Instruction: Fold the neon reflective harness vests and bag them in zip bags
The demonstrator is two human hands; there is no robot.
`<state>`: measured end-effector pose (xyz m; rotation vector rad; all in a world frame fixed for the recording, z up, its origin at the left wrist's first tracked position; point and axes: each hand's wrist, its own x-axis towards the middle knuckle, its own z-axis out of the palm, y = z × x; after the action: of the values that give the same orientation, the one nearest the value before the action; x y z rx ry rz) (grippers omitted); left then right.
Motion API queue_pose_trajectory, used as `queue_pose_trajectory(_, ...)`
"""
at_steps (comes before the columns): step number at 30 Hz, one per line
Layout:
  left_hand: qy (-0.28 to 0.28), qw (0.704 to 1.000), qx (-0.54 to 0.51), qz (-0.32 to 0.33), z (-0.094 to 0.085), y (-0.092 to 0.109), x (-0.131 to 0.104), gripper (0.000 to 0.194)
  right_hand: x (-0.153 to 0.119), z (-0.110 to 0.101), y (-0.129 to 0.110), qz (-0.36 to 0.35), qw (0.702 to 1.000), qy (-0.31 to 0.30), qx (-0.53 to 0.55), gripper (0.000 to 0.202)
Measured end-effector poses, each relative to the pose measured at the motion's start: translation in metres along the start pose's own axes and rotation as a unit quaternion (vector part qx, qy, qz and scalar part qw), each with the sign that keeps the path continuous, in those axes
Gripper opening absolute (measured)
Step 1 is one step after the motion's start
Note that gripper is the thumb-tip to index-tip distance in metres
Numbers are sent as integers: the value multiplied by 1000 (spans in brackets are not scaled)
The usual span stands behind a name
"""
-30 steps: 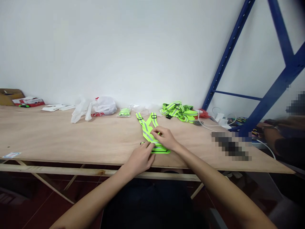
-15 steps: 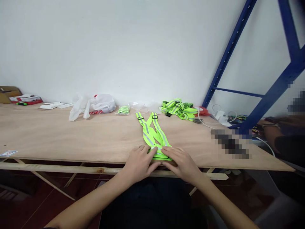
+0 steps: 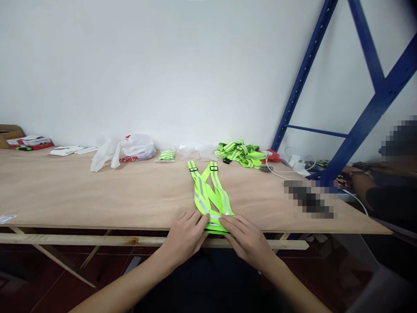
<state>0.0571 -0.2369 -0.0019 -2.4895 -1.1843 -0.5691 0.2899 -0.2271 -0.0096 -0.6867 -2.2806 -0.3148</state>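
A neon-green reflective vest (image 3: 213,195) of elastic straps with silver stripes lies on the wooden table, its two strap ends with black buckles pointing toward the wall. Its folded waistband reaches the table's front edge. My left hand (image 3: 186,234) grips the left end of that band, thumb beneath and fingers on top. At the band's right end, my right hand (image 3: 246,237) pinches it in the same way. The thumbs are mostly hidden under the fabric.
Along the wall are a white plastic bag (image 3: 138,148), a packed green bundle (image 3: 167,155), a heap of similar green straps (image 3: 241,153) and white cables (image 3: 295,163). A blue metal rack (image 3: 355,117) rises at the right, with another person (image 3: 387,182) beside it.
Both hands have drawn the waistband slightly toward me, to the table's front edge, and their thumbs have gone beneath it. The camera view has shifted slightly.
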Motion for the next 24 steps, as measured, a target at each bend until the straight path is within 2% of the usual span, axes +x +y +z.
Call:
queue_pose_trajectory(4,27,998,-49,-6,1,-10,9,20,14,-4,11,18,999,-14,26,33)
queue_pose_trajectory(7,9,991,-129,-41,0,-20,25,19,30,-2,27,62,995,-30,71,25)
queue_pose_trajectory(13,-103,957,-246,-114,0,-49,69,33,59,12,60,219,951,-112,190,31)
queue_pose_trajectory(17,-178,934,-286,-117,5,-63,89,39,61,23,74,269,922,-134,245,34)
queue_pose_trajectory(20,-200,928,-291,-119,12,-67,93,40,56,29,77,276,926,-137,217,33)
queue_pose_trajectory(24,-186,945,-242,-119,18,-66,90,40,47,31,75,243,960,-119,73,28)
